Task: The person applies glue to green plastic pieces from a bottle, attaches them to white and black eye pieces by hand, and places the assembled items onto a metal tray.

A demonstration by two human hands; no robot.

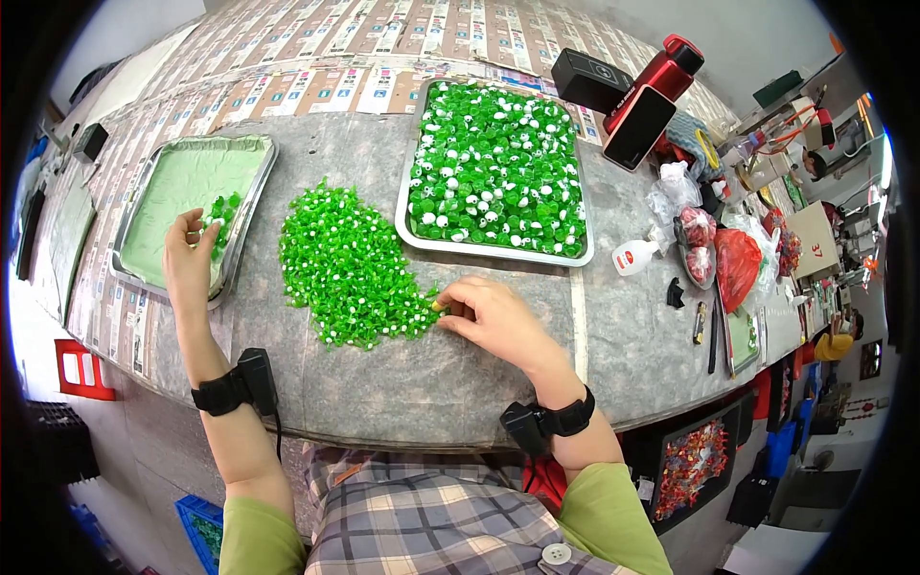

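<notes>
My left hand [190, 254] is over the right side of a shallow metal tray [196, 172] with a pale green lining. Its fingers are bent together beside a small cluster of green and white pieces [224, 213] lying in that tray; whatever is between the fingertips is too small to make out. A loose heap of small bright green pieces with white dots [345, 264] lies on the grey table cover. At the heap's right edge my right hand [498, 321] has thumb and fingers closed in a pinch. Something yellow shows at its fingertips, its kind unclear.
Behind the heap stands a larger metal tray [498, 251] full of green and white pieces. At the right are a red bottle [661, 72], a phone [639, 126], a black box [589, 80], a white squeeze bottle [633, 257] and a red plastic bag [738, 268].
</notes>
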